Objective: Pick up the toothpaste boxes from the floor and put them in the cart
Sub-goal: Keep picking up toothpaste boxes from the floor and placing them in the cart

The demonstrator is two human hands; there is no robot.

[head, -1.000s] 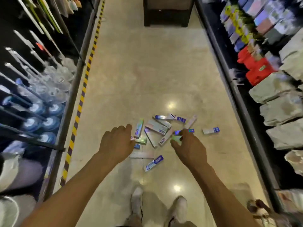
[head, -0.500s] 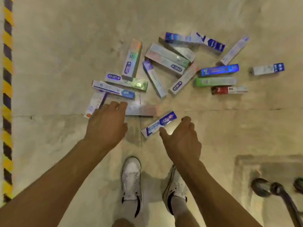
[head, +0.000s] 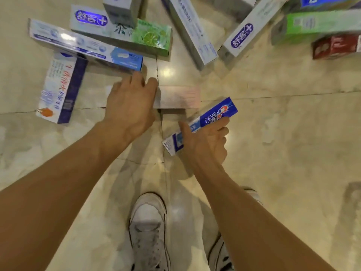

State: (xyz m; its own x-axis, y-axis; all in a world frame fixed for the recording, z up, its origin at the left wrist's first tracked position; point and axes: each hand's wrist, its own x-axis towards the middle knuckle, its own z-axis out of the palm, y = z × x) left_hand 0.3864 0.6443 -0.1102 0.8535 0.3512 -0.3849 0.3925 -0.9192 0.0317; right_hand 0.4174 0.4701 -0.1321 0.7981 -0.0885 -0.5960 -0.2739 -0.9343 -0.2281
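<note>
Crouching over a beige polished tile floor (head: 283, 137), a person reaches down with both bare arms into a scatter of toothpaste cartons. The right hand (head: 205, 142) grips a blue and white toothpaste box with a red logo (head: 213, 115); its thumb is on the near side and its fingers (head: 222, 132) are curled round the far side, so the box sits tilted in the grasp, just above the floor. The left hand (head: 130, 103) rests on the left end of a pale pinkish-white flat box (head: 177, 96) lying on the floor. Its fingers are bent down over the far edge, but I cannot tell whether they have closed on it.

Beyond the hands lie more cartons:
- a long white and light-blue box (head: 86, 45), touching a white and green box with a lime picture (head: 140, 35)
- a white and purple box with red characters (head: 58, 87) to the left
- a dark red box (head: 336, 46) at far right

One white lace-up sneaker (head: 148, 227) stands between the arms.
</note>
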